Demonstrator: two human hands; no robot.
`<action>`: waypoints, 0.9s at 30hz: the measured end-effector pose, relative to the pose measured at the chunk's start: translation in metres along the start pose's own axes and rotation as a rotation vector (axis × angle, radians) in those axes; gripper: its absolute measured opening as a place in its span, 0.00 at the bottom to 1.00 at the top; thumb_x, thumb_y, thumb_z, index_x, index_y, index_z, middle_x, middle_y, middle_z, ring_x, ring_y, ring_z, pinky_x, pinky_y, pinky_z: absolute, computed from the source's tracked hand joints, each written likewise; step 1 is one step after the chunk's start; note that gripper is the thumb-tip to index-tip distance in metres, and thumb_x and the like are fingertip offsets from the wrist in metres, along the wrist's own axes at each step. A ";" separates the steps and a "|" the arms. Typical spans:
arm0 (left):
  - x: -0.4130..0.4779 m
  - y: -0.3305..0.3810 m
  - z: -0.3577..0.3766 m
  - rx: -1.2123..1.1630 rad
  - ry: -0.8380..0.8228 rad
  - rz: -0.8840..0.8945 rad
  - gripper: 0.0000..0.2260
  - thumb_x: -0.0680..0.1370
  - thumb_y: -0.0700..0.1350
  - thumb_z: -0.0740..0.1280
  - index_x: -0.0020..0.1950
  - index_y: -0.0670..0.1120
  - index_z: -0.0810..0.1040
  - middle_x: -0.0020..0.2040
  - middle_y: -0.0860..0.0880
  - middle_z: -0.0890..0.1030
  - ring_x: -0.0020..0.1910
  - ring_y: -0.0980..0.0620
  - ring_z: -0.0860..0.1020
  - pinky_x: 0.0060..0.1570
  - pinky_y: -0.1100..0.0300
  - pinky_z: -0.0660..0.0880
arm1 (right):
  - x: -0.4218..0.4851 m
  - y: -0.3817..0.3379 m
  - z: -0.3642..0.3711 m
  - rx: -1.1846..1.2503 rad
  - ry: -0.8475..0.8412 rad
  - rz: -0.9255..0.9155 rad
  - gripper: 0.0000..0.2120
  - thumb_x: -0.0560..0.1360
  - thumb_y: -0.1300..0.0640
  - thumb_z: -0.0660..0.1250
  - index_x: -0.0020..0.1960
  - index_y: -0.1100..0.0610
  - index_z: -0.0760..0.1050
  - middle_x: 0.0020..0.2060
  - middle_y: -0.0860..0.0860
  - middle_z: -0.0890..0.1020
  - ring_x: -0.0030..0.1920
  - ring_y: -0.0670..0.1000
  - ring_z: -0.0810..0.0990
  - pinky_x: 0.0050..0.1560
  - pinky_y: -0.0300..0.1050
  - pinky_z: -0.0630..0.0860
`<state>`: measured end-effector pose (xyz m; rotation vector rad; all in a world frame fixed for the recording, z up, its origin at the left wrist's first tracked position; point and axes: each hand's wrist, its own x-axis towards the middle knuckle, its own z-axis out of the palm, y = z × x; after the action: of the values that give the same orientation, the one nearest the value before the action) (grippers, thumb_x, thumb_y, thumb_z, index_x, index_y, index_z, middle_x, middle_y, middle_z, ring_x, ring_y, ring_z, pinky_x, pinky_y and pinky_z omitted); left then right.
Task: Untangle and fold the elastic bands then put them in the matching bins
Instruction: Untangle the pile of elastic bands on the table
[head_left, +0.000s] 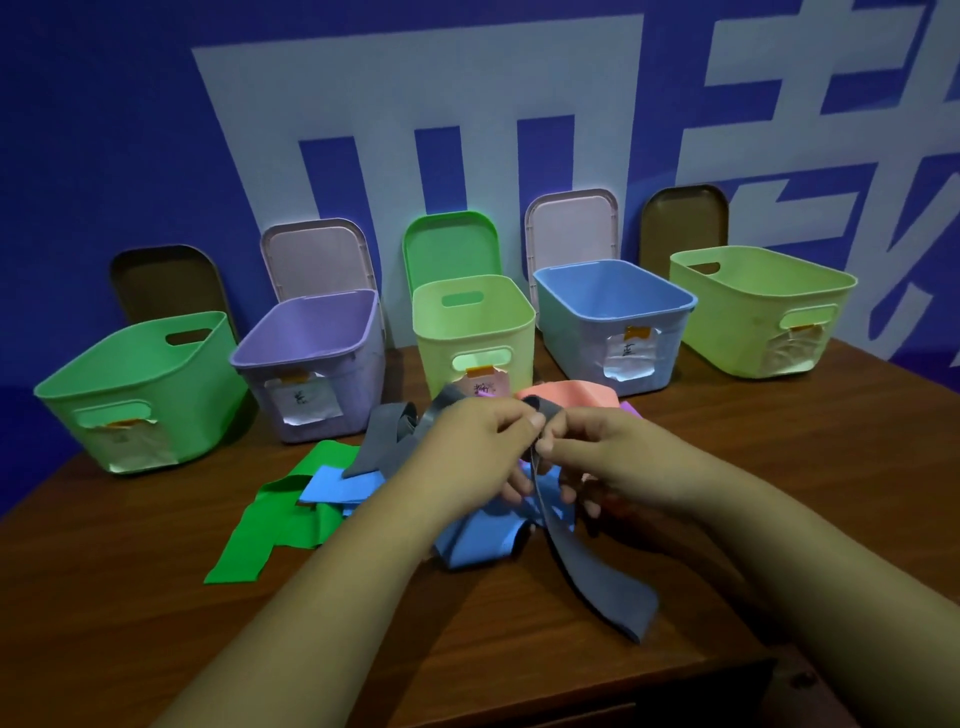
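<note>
While both hands pinch it, left hand (470, 447) and right hand (597, 447) fingers clamp the flat grey elastic band (582, 566) above the brown wooden table (130, 597).

Worktop (130, 597): brown wood, grain visible, low satin sheen.
Bins are all moulded plastic with smooth walls and a soft sheen: green bin (156, 395), purple bin (363, 374), middle yellow-green bin (519, 332), blue bin (571, 338), right yellow-green bin (737, 322).
Lids behind are plastic too: pink lid (317, 260) and green lid (449, 244) smooth, brown lid (680, 223) duller.
Labels are white paper, crumpled: purple bin label (304, 402), blue bin label (631, 358), the latter under an orange tape strip (638, 332).
Bands are thin limp sheet, rubbery-looking, matt and smooth: grey band (587, 571), green band (270, 525), blue band (332, 486), salmon band (571, 397).
Wall (104, 130): flat matt print.
</note>
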<state>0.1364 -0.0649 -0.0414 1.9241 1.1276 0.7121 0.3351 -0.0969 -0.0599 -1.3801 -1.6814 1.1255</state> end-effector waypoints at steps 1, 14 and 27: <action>0.004 -0.002 0.000 0.042 0.002 0.004 0.12 0.87 0.48 0.64 0.48 0.48 0.83 0.33 0.49 0.84 0.34 0.50 0.85 0.38 0.53 0.85 | 0.002 0.001 0.003 -0.046 0.034 -0.005 0.09 0.85 0.51 0.67 0.54 0.57 0.80 0.36 0.57 0.86 0.33 0.55 0.83 0.35 0.46 0.81; 0.008 -0.034 0.009 0.223 0.376 0.087 0.15 0.84 0.40 0.65 0.66 0.54 0.84 0.52 0.51 0.86 0.41 0.53 0.85 0.45 0.57 0.83 | 0.005 0.031 0.017 -0.064 0.498 0.001 0.06 0.78 0.63 0.66 0.42 0.59 0.75 0.31 0.59 0.83 0.29 0.58 0.85 0.30 0.45 0.78; -0.004 -0.022 -0.011 -0.403 0.710 0.205 0.07 0.83 0.41 0.66 0.57 0.53 0.77 0.45 0.50 0.80 0.39 0.52 0.80 0.41 0.52 0.81 | 0.006 0.027 -0.004 0.507 0.807 0.180 0.07 0.85 0.61 0.56 0.57 0.58 0.73 0.41 0.64 0.87 0.37 0.60 0.90 0.35 0.52 0.86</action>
<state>0.1163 -0.0585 -0.0543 1.4754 1.0729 1.6855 0.3476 -0.0886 -0.0832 -1.3890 -0.6572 0.8283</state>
